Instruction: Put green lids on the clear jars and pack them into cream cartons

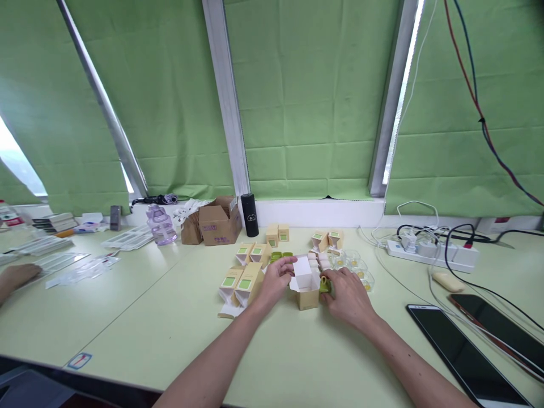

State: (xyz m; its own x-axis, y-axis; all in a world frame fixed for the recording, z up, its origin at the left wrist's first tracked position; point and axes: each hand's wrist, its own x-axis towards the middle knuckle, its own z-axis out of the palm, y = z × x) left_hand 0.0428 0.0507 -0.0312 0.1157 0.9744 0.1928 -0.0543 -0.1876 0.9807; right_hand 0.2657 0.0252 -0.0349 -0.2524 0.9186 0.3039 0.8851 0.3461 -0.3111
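An open tan box (307, 299) with raised white flaps stands upright between my hands. My left hand (278, 277) is at the flaps' left side, fingers bent, what they hold too small to tell. My right hand (346, 292) grips a small green object (325, 284) just right of the box. Several tan boxes with green squares (245, 283) stand to the left. Behind the open box are green pieces (281, 255) and small pale pink-white items (318, 260). Clear round cups with yellow centres (361, 272) lie beyond my right hand.
A brown carton (220, 222) and black cylinder (250, 215) stand at the back. Right are a power strip (433, 255), cables, a phone (463, 351) and another dark device (501, 326). Another person's hand (19, 276) rests by trays at far left.
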